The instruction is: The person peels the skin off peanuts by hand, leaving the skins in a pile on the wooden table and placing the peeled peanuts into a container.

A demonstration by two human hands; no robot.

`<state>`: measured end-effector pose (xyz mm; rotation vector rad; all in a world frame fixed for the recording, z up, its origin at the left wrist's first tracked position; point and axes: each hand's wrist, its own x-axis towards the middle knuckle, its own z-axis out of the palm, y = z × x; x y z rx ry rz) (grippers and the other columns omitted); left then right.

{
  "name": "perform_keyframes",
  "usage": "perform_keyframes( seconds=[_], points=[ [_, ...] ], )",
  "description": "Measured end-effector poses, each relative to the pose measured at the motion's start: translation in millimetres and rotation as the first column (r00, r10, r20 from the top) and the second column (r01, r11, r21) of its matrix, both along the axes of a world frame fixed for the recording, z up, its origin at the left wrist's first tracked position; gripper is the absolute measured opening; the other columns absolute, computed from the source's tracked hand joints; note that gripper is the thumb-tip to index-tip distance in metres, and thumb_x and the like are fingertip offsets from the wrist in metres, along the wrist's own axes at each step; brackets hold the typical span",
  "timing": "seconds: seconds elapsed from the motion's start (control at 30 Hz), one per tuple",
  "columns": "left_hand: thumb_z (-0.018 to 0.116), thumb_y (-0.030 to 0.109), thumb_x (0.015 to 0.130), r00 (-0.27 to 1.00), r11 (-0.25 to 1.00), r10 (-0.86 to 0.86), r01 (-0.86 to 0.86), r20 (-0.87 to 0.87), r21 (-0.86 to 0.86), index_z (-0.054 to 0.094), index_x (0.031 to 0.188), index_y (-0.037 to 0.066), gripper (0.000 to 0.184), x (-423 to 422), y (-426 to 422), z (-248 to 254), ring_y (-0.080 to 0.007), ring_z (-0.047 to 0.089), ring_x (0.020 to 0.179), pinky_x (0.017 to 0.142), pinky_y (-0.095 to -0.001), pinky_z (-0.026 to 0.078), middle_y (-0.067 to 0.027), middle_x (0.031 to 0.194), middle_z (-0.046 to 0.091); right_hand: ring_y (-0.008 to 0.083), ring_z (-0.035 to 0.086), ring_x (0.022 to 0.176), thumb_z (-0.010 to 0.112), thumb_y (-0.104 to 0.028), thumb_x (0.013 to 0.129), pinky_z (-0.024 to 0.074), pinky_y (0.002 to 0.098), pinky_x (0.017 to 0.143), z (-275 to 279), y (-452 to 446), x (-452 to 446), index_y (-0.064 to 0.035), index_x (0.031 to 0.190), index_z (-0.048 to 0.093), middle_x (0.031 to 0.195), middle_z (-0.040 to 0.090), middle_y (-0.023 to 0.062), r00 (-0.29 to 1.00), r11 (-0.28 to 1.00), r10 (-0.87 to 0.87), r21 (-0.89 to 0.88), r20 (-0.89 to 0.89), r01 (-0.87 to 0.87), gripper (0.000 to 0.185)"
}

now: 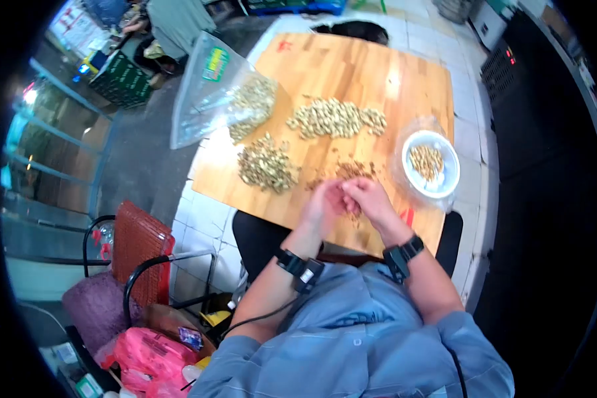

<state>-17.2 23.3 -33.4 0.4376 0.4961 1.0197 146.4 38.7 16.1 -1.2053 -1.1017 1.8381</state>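
Pale wooden surface [312, 66], several small heaps of what look like nuts laid out on it. Left hand [322, 201] and right hand [365, 197] meet over the near middle of the surface, fingers curled and tips pressed together. Whether a nut is pinched between them cannot be told; the fingertips hide it and the left hand is slightly blurred.

Layout: brown fragments [355, 170] lie scattered just beyond the fingertips, with a few to the near side. Greenish heap [266, 166] to the left; paler heap [331, 119] on the far side, spread left to right. Clear bag [202, 99], part full of similar pieces, stands at the far left edge. White bowl [434, 193] on the right, on clear plastic film, holds golden-brown pieces [426, 162]. Small red item [408, 217] near the right forearm.

Technique (judgement): the step in hand appears to be fine fingertip work on one small piece. Low hands over the fragments would confine loose bits to one patch. Light, rolling thumb pressure should serve better than a hard squeeze, which could split a piece or make it jump. Wrists clear of the greenish heap would avoid mixing.
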Motion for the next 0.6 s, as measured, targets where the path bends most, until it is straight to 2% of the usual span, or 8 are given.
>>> perform_keyframes(
  seconds=[0.03,0.13,0.23,0.33,0.37,0.47,0.5,0.6],
  points=[
    [0.035,0.043,0.102,0.999,0.998,0.045,-0.043,0.028,-0.048,0.058,0.112,0.004,0.047,10,-6,15,-0.0198,0.056,0.078,0.071,-0.0352,0.047,-0.0051,0.088,0.060,0.0112,0.063,0.065,0.060,-0.010,0.094,0.0512,0.0234,0.056,-1,0,-2,0.0021,0.104,0.066,0.082,0.067,0.0077,1.000,0.999,-0.002,0.034,-0.018,0.002,0.017],
    [0.029,0.047,0.104,0.984,0.952,0.166,-0.175,-0.057,-0.251,0.056,0.119,0.004,0.053,26,-6,27,-0.0159,0.052,0.074,0.069,-0.0297,0.044,-0.0033,0.087,0.059,0.0107,0.063,0.067,0.059,-0.006,0.093,0.0516,0.0231,0.058,-11,-3,-3,0.0029,0.106,0.066,0.085,0.068,0.0071,0.999,0.997,-0.011,0.081,-0.034,0.014,0.017],
    [0.030,0.047,0.104,0.988,0.966,0.147,-0.133,0.047,-0.221,0.055,0.122,0.005,0.053,23,-5,10,-0.0132,0.050,0.072,0.067,-0.0270,0.042,-0.0024,0.089,0.060,0.0124,0.065,0.069,0.058,-0.003,0.092,0.0533,0.0240,0.061,-11,-4,-3,0.0042,0.108,0.066,0.086,0.069,0.0075,1.000,0.996,-0.008,0.085,0.025,0.006,0.019],
    [0.030,0.047,0.105,0.980,0.944,0.197,-0.189,0.006,-0.269,0.055,0.122,0.005,0.052,28,-6,18,-0.0115,0.049,0.069,0.065,-0.0253,0.041,-0.0015,0.091,0.061,0.0128,0.066,0.068,0.058,-0.003,0.093,0.0535,0.0245,0.060,-9,-7,-5,0.0039,0.103,0.067,0.084,0.069,0.0079,0.999,0.993,-0.011,0.117,0.044,0.005,0.016],
    [0.032,0.045,0.105,0.979,0.940,0.202,-0.194,-0.002,-0.281,0.054,0.124,0.004,0.051,29,-8,23,-0.0100,0.051,0.072,0.063,-0.0242,0.041,-0.0016,0.097,0.061,0.0130,0.065,0.064,0.058,-0.004,0.093,0.0533,0.0250,0.057,-10,-7,-6,0.0034,0.097,0.068,0.080,0.068,0.0079,0.999,0.991,-0.019,0.132,0.035,0.015,0.013],
    [0.032,0.045,0.105,0.983,0.960,0.176,-0.161,0.045,-0.229,0.055,0.125,0.004,0.050,27,-8,10,-0.0103,0.053,0.073,0.063,-0.0246,0.042,-0.0011,0.096,0.063,0.0132,0.065,0.060,0.059,-0.005,0.094,0.0527,0.0255,0.054,-9,-8,-9,0.0035,0.093,0.067,0.074,0.067,0.0078,0.994,0.979,-0.032,0.204,0.103,0.011,0.012],
    [0.033,0.044,0.104,0.977,0.932,0.212,-0.205,-0.009,-0.300,0.057,0.124,0.004,0.050,31,-8,24,-0.0109,0.053,0.073,0.062,-0.0249,0.042,-0.0009,0.095,0.064,0.0127,0.063,0.058,0.060,-0.006,0.093,0.0517,0.0252,0.052,-9,-9,-10,0.0035,0.092,0.067,0.071,0.066,0.0075,0.993,0.976,-0.055,0.217,0.106,0.031,0.012],
    [0.032,0.045,0.105,0.980,0.939,0.194,-0.197,-0.038,-0.283,0.057,0.124,0.006,0.050,31,-9,24,-0.0103,0.052,0.073,0.063,-0.0242,0.040,0.0007,0.094,0.063,0.0119,0.062,0.056,0.061,-0.007,0.093,0.0501,0.0248,0.050,-13,-7,-11,0.0033,0.089,0.067,0.071,0.066,0.0073,0.991,0.966,-0.060,0.257,0.120,0.027,0.013]
  ],
)
